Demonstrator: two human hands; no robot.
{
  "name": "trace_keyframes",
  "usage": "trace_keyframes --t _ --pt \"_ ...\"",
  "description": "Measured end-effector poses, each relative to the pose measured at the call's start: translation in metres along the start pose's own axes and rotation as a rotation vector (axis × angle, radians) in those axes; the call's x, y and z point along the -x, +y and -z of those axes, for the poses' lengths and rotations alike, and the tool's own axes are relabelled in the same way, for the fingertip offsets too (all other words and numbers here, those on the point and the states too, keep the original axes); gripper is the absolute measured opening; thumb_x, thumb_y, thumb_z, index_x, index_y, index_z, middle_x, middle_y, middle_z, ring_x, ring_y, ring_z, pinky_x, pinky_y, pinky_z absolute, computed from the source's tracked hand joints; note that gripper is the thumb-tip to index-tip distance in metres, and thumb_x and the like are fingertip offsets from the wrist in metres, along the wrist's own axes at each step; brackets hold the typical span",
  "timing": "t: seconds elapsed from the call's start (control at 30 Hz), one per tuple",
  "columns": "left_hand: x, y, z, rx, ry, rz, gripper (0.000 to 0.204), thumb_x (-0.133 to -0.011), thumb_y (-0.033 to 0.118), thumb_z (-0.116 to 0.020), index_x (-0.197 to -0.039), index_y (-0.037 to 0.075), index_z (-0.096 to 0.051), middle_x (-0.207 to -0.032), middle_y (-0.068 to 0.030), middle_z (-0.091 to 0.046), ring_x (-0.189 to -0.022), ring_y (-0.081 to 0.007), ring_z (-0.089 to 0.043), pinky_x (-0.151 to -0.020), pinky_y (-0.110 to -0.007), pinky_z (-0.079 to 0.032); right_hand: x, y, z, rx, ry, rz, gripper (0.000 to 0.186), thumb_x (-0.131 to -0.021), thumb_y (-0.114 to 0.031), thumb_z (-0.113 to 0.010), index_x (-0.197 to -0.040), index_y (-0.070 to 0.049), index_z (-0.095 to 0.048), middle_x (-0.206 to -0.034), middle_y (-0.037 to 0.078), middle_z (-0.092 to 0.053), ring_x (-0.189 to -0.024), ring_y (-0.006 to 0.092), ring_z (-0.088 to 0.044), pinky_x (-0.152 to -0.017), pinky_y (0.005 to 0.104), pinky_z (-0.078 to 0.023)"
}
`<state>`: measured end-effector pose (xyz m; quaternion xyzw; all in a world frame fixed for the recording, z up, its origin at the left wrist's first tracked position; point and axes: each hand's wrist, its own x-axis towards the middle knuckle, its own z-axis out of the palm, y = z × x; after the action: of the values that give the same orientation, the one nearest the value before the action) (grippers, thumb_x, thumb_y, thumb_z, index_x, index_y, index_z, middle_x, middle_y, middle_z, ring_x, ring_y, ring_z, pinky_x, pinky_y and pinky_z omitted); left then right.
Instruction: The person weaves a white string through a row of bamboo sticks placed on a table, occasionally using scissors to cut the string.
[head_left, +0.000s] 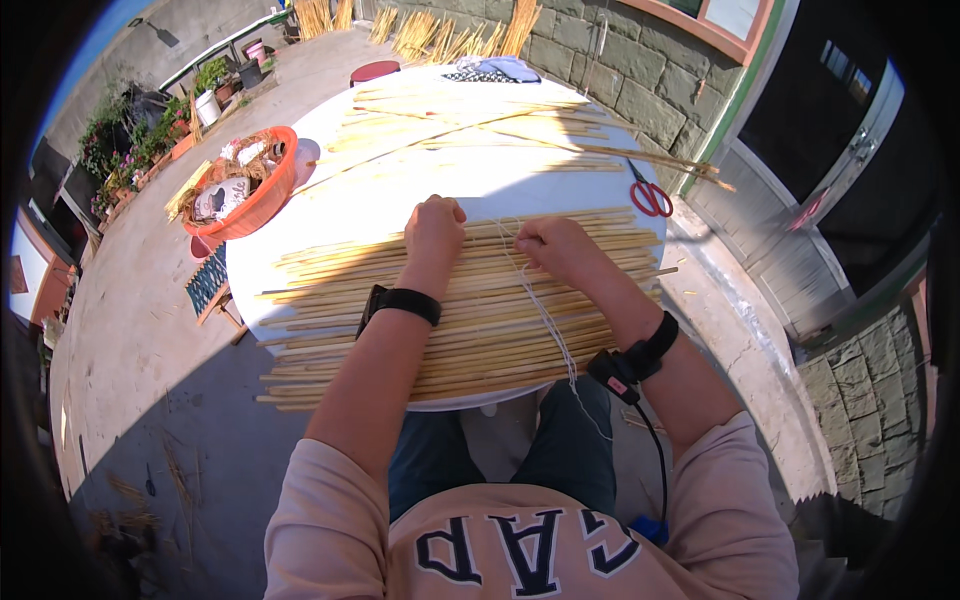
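A mat of pale straw stalks (330, 300) lies side by side across the near part of a round white table (500, 180). My left hand (434, 226) rests closed on the mat's far edge. My right hand (555, 245) is closed beside it, pinching white string (548, 320) that runs down across the stalks toward my lap. Both wrists carry black bands. More loose straw stalks (470, 130) lie spread over the far half of the table.
Red-handled scissors (650, 195) lie at the table's right edge. An orange basket (245, 190) with packets sits on the left edge. A folded cloth (495, 70) lies at the far side. Stone wall and door stand right, potted plants far left, straw bundles at the back.
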<state>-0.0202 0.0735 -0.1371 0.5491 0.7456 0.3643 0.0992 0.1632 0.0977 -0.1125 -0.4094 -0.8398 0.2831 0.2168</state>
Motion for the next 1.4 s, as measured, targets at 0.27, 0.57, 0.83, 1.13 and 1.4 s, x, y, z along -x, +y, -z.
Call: trace_keyframes --t 0.27,0.57,0.83,1.13,1.4 --pt "0.013 -0.013 -0.021 -0.101 0.095 -0.173 0.008 -0.071 0.005 -0.058 -0.076 0.006 -0.065 -0.083 -0.0103 -0.059 -0.088 -0.0285 -0.053 -0.078 -0.035 -0.043 -0.003 -0.012 0.001 0.005 -0.124 -0.09 0.018 -0.079 -0.016 -0.054 -0.082 -0.001 -0.063 -0.076 0.019 -0.062 -0.074 0.0309 -0.06 -0.07 0.0377 -0.047" --pt "0.014 -0.016 -0.023 -0.047 0.135 -0.162 0.008 -0.071 0.003 -0.058 -0.075 0.003 -0.064 -0.084 -0.012 -0.059 -0.089 -0.0292 -0.053 -0.079 -0.036 -0.043 -0.051 -0.012 -0.013 0.223 0.119 -0.004 0.017 -0.081 -0.016 -0.047 -0.082 -0.004 -0.06 -0.079 0.015 -0.063 -0.078 0.031 -0.06 -0.069 0.0391 -0.047" --pt "0.015 -0.016 -0.025 -0.024 0.138 -0.207 0.008 -0.067 -0.002 -0.057 -0.074 0.002 -0.06 -0.084 -0.0132 -0.057 -0.091 -0.03 -0.051 -0.08 -0.035 -0.042 -0.07 0.018 -0.028 0.169 0.099 -0.045 0.022 -0.074 -0.031 -0.058 -0.083 -0.012 -0.066 -0.076 0.011 -0.064 -0.073 0.0257 -0.061 -0.065 0.0351 -0.048" --pt "0.021 -0.011 -0.024 0.018 0.17 -0.201 0.018 -0.069 -0.002 -0.056 -0.086 0.002 -0.062 -0.089 -0.0134 -0.059 -0.096 -0.0306 -0.051 -0.083 -0.037 -0.042 -0.063 0.019 -0.036 0.218 0.059 0.001 0.022 -0.073 -0.032 -0.061 -0.084 -0.014 -0.068 -0.079 0.008 -0.065 -0.071 0.0239 -0.061 -0.064 0.0337 -0.048" --pt "0.027 -0.005 -0.018 -0.263 0.058 -0.235 0.021 -0.071 0.0 -0.054 -0.089 0.002 -0.064 -0.091 -0.0141 -0.06 -0.103 -0.0318 -0.051 -0.089 -0.038 -0.04 -0.059 0.022 -0.044 0.195 0.243 0.196 0.015 -0.074 -0.024 -0.06 -0.074 -0.009 -0.062 -0.072 0.009 -0.061 -0.066 0.0266 -0.059 -0.059 0.0362 -0.045"
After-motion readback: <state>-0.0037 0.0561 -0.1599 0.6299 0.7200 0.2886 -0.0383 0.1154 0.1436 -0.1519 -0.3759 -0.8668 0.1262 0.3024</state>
